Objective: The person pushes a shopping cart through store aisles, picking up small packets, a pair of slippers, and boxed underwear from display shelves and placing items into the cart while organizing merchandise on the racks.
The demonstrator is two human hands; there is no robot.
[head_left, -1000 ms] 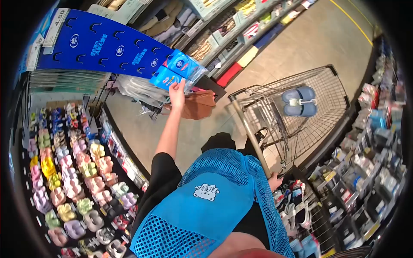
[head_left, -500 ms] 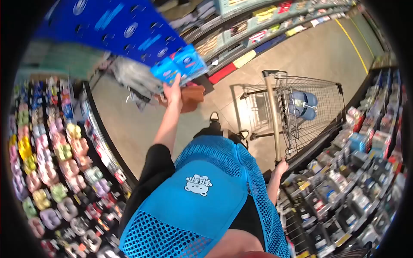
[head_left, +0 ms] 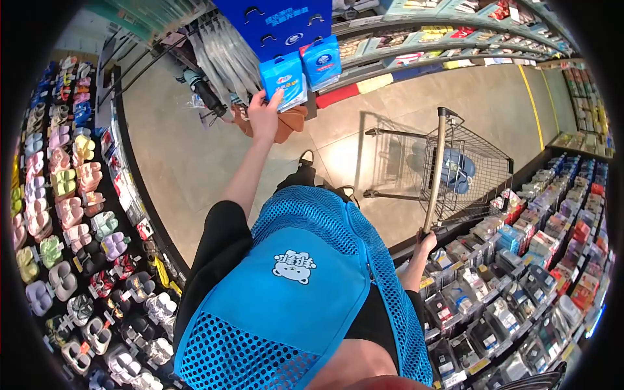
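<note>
My left hand [head_left: 264,116] reaches forward to a blue packet [head_left: 283,79] with light print, its thumb on the front and its fingers around the lower left edge. A second blue packet [head_left: 321,62] hangs beside it, to the right, on the blue display board [head_left: 276,26]. Lower right, my right hand [head_left: 426,243] is wrapped round the near end of the handle of the shopping cart [head_left: 431,188]. A pair of blue slippers [head_left: 457,171] lies in the cart.
Racks of slippers [head_left: 68,214] line the left side. Packed goods [head_left: 494,292] fill the shelves on the right. Grey hanging garments [head_left: 224,55] and a brown bag [head_left: 286,123] are near the board. Shelves with folded goods [head_left: 416,39] run along the far side.
The view has swung, so the board sits higher in the picture. My left hand stays at the blue packet, which now shows apart from its neighbour. My right hand remains on the cart handle.
</note>
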